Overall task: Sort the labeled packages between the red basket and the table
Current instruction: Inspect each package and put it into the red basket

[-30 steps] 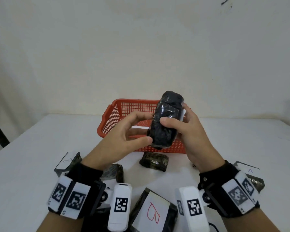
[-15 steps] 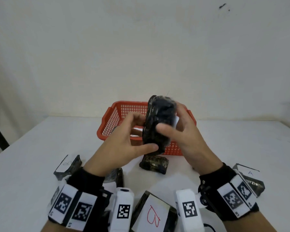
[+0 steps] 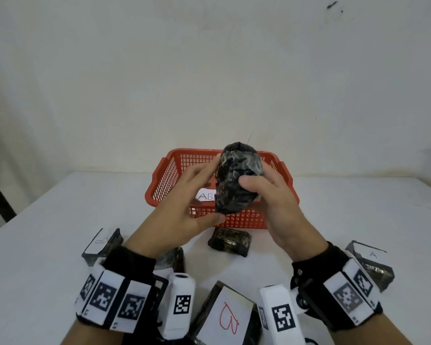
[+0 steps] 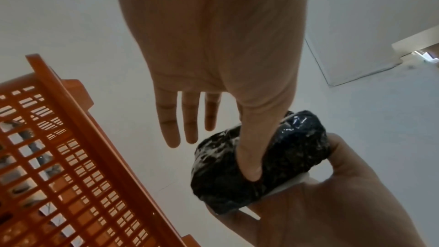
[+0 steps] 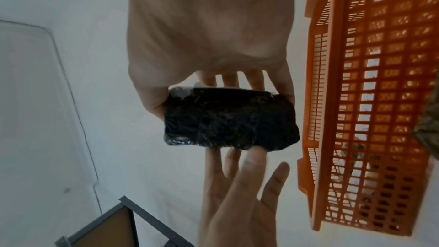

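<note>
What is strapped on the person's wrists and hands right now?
Both hands are bare: left hand, right hand. Each wrist wears a black band carrying white tiles printed with black square-pattern markers. A white boxy module with the same kind of marker sits inside each wrist. No sleeves show.
</note>
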Tool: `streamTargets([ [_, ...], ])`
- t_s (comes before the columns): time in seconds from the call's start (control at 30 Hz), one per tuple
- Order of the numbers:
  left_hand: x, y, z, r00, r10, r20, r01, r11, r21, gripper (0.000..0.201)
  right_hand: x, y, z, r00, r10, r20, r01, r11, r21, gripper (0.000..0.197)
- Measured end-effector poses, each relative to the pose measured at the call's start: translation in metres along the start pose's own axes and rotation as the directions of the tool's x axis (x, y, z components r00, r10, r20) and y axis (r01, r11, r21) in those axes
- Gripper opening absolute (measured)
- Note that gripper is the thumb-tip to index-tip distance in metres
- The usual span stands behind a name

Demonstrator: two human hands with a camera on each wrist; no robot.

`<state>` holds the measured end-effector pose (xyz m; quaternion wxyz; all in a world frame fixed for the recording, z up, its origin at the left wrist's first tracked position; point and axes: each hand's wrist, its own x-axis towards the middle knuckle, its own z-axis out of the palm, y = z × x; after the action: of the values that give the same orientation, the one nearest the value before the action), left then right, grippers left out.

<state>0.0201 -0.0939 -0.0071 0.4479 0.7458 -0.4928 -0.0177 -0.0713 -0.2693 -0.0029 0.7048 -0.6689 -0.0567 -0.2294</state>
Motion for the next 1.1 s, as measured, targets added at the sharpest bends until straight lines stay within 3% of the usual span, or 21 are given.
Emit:
streamTargets([
  [0.07, -0.002, 0.001, -0.002, 1.000, -0.013, 0.005, 0.013, 1.000, -0.028, 0.092, 0.001, 0.001, 0.002, 0.998, -0.051, -0.028, 0.050, 0.998, -0.040, 0.031],
  [0.3, -0.005, 0.010, -0.012, 0.992, -0.105, 0.074, 0.121, 0.963, -0.243, 0.069, 0.001, 0.005, 0.004, 0.993, -0.117, 0.001, 0.117, 0.989, -0.093, 0.035],
  [0.43, -0.006, 0.016, -0.013, 0.977, -0.177, 0.123, 0.214, 0.859, -0.464, 0.054, -0.002, 0.006, 0.003, 0.987, -0.150, 0.064, 0.158, 0.975, -0.157, 0.047],
  [0.5, -0.005, 0.017, -0.011, 0.978, -0.173, 0.113, 0.206, 0.816, -0.540, 0.053, -0.005, 0.006, 0.004, 0.981, -0.150, 0.123, 0.174, 0.963, -0.208, 0.058],
  [0.57, -0.005, 0.018, -0.012, 0.987, -0.154, 0.046, 0.156, 0.845, -0.511, 0.053, -0.005, 0.006, 0.004, 0.981, -0.102, 0.166, 0.144, 0.954, -0.263, 0.076],
  [0.63, -0.004, 0.016, -0.013, 0.995, -0.100, 0.006, 0.093, 0.896, -0.435, 0.061, -0.004, 0.004, 0.006, 0.989, -0.033, 0.143, 0.073, 0.955, -0.287, 0.077],
  [0.7, -0.004, 0.013, -0.012, 0.998, -0.062, 0.001, 0.057, 0.913, -0.404, 0.063, -0.002, 0.003, 0.008, 0.996, 0.034, 0.077, -0.018, 0.980, -0.196, 0.071],
  [0.8, -0.004, 0.009, -0.010, 0.999, -0.036, -0.019, 0.025, 0.911, -0.412, 0.065, 0.003, 0.004, 0.003, 0.988, 0.152, -0.031, -0.152, 0.988, 0.014, 0.086],
  [0.9, -0.004, 0.004, -0.009, 1.000, -0.026, 0.009, 0.027, 0.897, -0.440, 0.065, 0.005, 0.003, -0.001, 0.976, 0.181, -0.123, -0.169, 0.981, 0.096, 0.079],
  [0.97, -0.003, 0.002, -0.009, 1.000, 0.000, 0.017, 0.008, 0.885, -0.466, 0.064, 0.006, 0.003, -0.002, 0.973, 0.188, -0.133, -0.168, 0.975, 0.145, 0.075],
  [1.1, -0.003, -0.002, -0.008, 0.999, 0.040, 0.023, -0.023, 0.860, -0.509, 0.063, 0.002, 0.002, -0.002, 0.964, 0.266, -0.029, -0.246, 0.924, 0.293, 0.053],
])
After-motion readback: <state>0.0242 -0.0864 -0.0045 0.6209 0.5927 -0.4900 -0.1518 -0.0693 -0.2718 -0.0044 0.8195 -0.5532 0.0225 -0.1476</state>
